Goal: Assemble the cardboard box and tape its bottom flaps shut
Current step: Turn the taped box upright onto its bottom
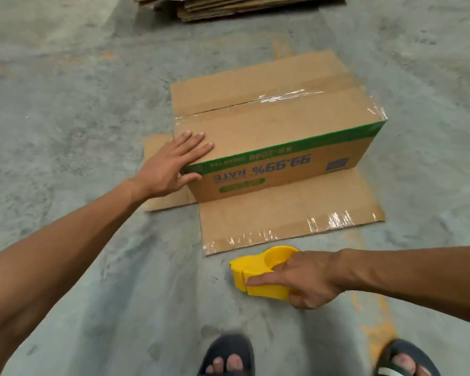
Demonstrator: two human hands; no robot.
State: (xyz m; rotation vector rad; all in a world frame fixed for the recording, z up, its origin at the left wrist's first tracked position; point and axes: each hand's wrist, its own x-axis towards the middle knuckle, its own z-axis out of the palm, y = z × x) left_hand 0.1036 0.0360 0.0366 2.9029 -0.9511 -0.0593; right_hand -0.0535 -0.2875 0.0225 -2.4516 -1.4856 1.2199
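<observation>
If the left hand lets the cardboard box slide on the floor, the tape may go crooked over the middle seam. This hand lies flat on the box's near left corner, fingers straight. The right hand curls around the yellow tape dispenser, just before the box.

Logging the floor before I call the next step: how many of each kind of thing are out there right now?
Assembled cardboard box, left hand flat on it: 1
Yellow tape dispenser, gripped by right hand: 1
Stack of flattened cardboard: 1
Sandals: 2
Total: 5
</observation>
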